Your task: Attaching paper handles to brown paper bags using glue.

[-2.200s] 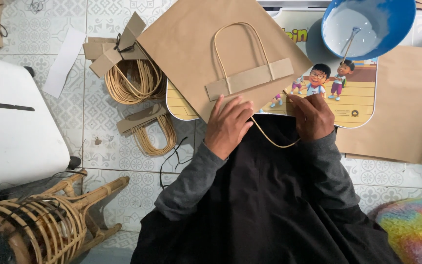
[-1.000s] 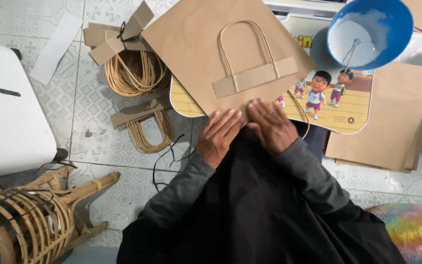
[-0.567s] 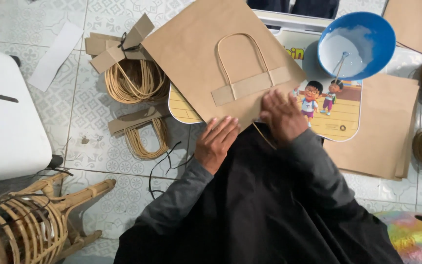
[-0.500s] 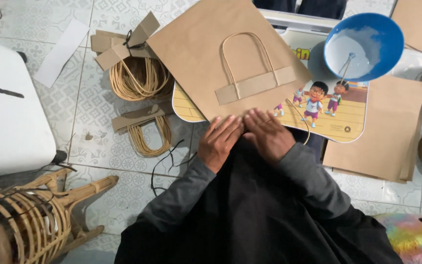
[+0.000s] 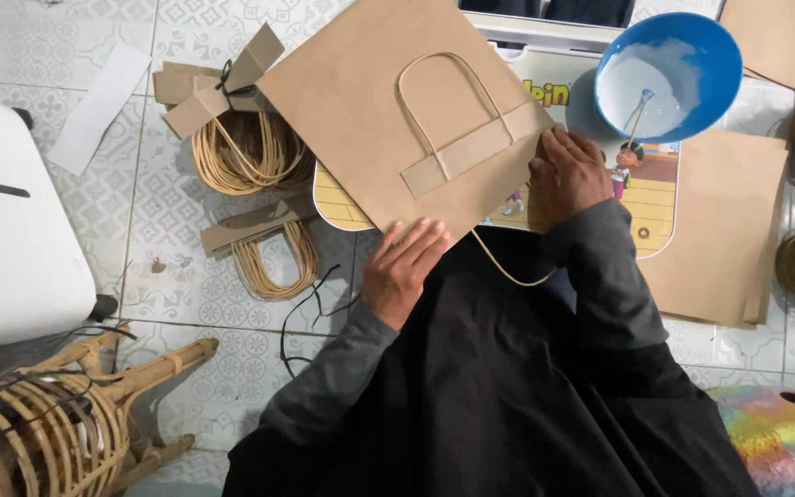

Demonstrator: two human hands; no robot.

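Your hands have parted since a moment ago — the right hand (image 5: 570, 175) now presses flat on the brown paper bag's (image 5: 370, 110) right edge, the left hand (image 5: 405, 267) open-fingered at its lower corner; neither grips. Blue bowl (image 5: 664, 129) sits just beyond.

Brown paper bag (image 5: 388, 120) — blue bowl (image 5: 669, 78) of white paste, grey-patterned white floor tiles (image 5: 167, 221).

Left hand (image 5: 404, 270), right hand (image 5: 570, 175) pressed flat on brown paper bag (image 5: 397, 110).
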